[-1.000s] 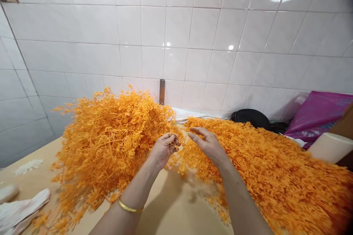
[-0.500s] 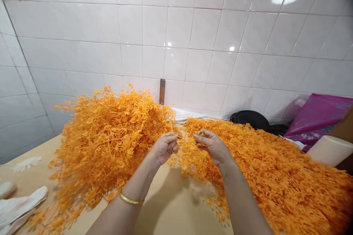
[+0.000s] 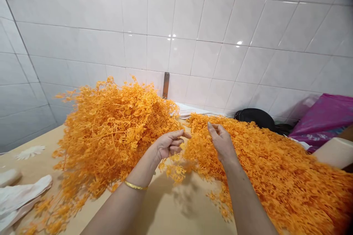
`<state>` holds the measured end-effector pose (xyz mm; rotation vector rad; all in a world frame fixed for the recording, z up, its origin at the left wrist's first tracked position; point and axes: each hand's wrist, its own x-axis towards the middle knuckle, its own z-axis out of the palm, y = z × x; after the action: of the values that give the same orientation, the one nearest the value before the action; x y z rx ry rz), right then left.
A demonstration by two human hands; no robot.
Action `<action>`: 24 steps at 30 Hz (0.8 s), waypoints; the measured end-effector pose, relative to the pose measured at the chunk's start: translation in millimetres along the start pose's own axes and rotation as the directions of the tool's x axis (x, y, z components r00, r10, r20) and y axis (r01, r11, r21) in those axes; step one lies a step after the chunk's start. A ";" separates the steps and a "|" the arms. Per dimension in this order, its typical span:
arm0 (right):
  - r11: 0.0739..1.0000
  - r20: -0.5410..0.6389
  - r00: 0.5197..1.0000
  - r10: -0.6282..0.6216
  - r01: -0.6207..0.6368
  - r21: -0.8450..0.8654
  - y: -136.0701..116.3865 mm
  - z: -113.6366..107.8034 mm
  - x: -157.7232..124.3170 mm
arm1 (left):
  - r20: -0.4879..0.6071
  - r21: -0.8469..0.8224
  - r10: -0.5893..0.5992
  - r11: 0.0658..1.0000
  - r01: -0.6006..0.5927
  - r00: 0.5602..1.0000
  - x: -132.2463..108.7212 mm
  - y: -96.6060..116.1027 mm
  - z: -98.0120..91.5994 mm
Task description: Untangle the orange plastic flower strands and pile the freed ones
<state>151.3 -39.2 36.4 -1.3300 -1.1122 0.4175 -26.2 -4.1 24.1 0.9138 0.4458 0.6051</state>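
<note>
My left hand (image 3: 171, 144) is closed, forefinger pointing right, with a small orange plastic flower sprig (image 3: 176, 170) hanging beneath its curled fingers over the table. To its right, my right hand (image 3: 220, 140) has thumb and forefinger pinched together in front of the right-hand heap. Whatever lies between those fingertips is too small to make out. A tall, loose pile of orange sprigs (image 3: 118, 132) rises beside my left forearm. Flatter and denser, another orange heap (image 3: 281, 169) spreads under and beyond my right arm. The two hands are apart.
On the left of the tan table (image 3: 165, 209) lie a white flower-shaped piece (image 3: 30, 152) and a white cloth glove (image 3: 24, 194). Behind the right heap are a black round case (image 3: 255, 118), a purple bag (image 3: 325, 117) and a cream roll (image 3: 335, 152). A tiled wall (image 3: 193, 18) closes the back.
My hands have moved further apart, the right one rightward and slightly up. The sprig now hangs below my left hand. The whole view has shifted slightly.
</note>
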 end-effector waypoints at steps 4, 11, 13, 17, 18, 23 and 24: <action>0.965 -0.085 0.972 -0.218 0.201 -0.169 -8.0 0.5 -4.6 | -0.138 -0.181 0.082 0.978 -0.106 0.987 3.2 1.7 -6.4; 0.994 0.441 0.895 -0.064 0.097 -0.052 -18.4 30.9 -30.4 | -0.246 -0.240 0.186 0.939 -0.246 0.951 2.3 4.5 -1.6; 0.995 0.484 0.875 -0.017 0.061 -0.074 -10.4 41.3 -34.2 | -0.242 -0.249 0.214 0.929 -0.274 0.946 2.9 3.9 0.3; 1.000 0.479 0.877 0.016 -0.002 -0.030 3.0 50.3 -35.1 | -0.250 -0.230 0.204 0.937 -0.263 0.946 5.2 0.2 4.6; 1.000 0.478 0.878 0.005 0.000 -0.009 4.2 50.7 -34.9 | -0.260 -0.220 0.191 0.943 -0.251 0.946 6.3 -1.4 5.5; 0.991 0.476 0.879 -0.028 -0.038 0.127 6.3 54.9 -37.5 | -0.229 -0.260 0.145 0.944 -0.204 0.963 14.2 -11.2 5.7; 0.984 0.464 0.886 -0.013 -0.071 0.165 6.9 56.5 -38.1 | -0.200 -0.293 0.141 0.936 -0.197 0.969 15.3 -12.5 4.8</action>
<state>89.6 -36.4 6.8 -1.1149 -1.4118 0.8722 -8.2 -2.8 14.7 0.6014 0.4171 0.8933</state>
